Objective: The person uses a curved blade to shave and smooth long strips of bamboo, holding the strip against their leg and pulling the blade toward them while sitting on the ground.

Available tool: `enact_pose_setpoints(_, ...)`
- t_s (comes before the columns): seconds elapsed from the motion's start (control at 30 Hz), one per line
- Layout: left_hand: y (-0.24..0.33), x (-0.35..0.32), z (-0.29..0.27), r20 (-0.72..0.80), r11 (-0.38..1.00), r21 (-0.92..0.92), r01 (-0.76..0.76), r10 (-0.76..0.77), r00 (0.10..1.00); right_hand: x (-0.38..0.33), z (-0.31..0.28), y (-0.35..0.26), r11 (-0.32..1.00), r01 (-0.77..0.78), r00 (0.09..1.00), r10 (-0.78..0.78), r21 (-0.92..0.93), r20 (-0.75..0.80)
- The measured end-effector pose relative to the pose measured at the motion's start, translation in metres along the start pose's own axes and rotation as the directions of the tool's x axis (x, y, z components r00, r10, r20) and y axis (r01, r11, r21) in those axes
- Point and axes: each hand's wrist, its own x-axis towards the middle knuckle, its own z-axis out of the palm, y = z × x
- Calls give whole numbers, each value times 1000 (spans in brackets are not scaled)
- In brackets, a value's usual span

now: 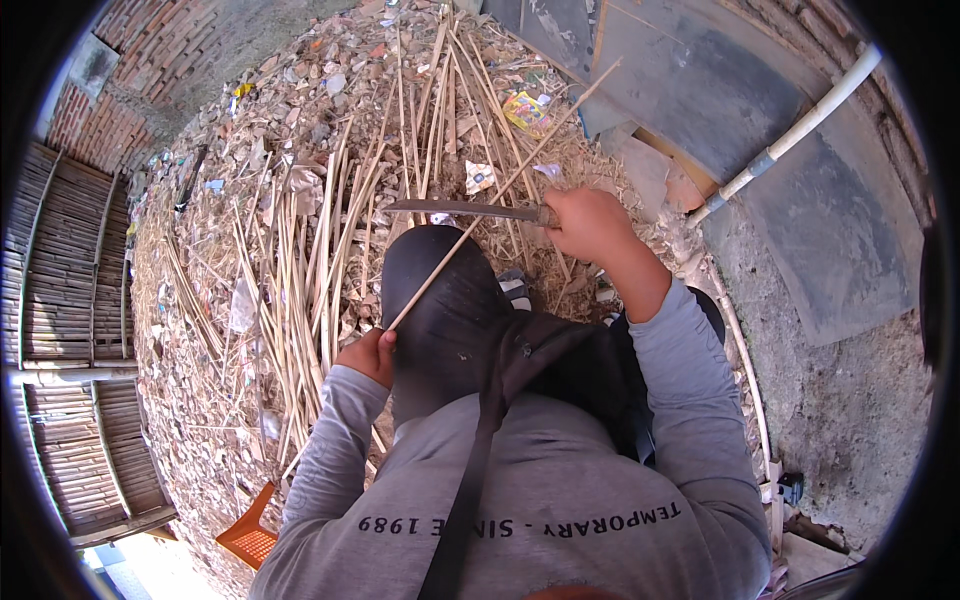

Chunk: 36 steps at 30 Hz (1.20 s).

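Note:
My right hand (588, 225) is closed round the handle of a long machete-like knife (465, 208), its blade pointing left across the space beyond my knee. In my left hand (369, 356), beside my left thigh, the fingers are wrapped round the near end of a thin bamboo stick (512, 182). The stick slants up to the right, over my dark-clad knee (430, 265), and crosses the knife blade; whether they touch I cannot tell. Many similar bamboo strips (290, 290) lie on the ground to the left, with more strips (440, 120) straight ahead.
Litter and dry debris (300, 80) cover the ground. An orange plastic chair (248, 532) stands at lower left, near a bamboo-slat wall (75, 260). Dark panels (690, 80) lean at the right, with a pale pole (800, 130) across them. A brick wall (170, 45) rises at far left.

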Motion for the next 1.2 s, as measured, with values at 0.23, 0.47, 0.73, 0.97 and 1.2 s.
enact_pose_setpoints(0.23, 3, 0, 11, -77, 994, 106, -18, 26, 997, 12, 18, 24, 981, -140, 987, 149, 133, -62)
enact_pose_setpoints(0.47, 3, 0, 7, -93, 990, 136, -47, 60, 994, 11, 18, 1, 998, -53, 998, 52, 14, 42)
enact_pose_setpoints(0.73, 0, 5, 0, -35, 975, 223, -24, 33, 999, 20, 32, 20, 987, -158, 987, 158, 34, -16)
enact_pose_setpoints(0.97, -8, 12, 8, -28, 972, 228, -64, 72, 997, 23, 42, 32, 936, -287, 953, 300, 202, -35)
enact_pose_setpoints(1.2, -14, 4, 5, -45, 975, 212, -66, 77, 996, 17, 27, 7, 985, -159, 985, 154, 69, 73)
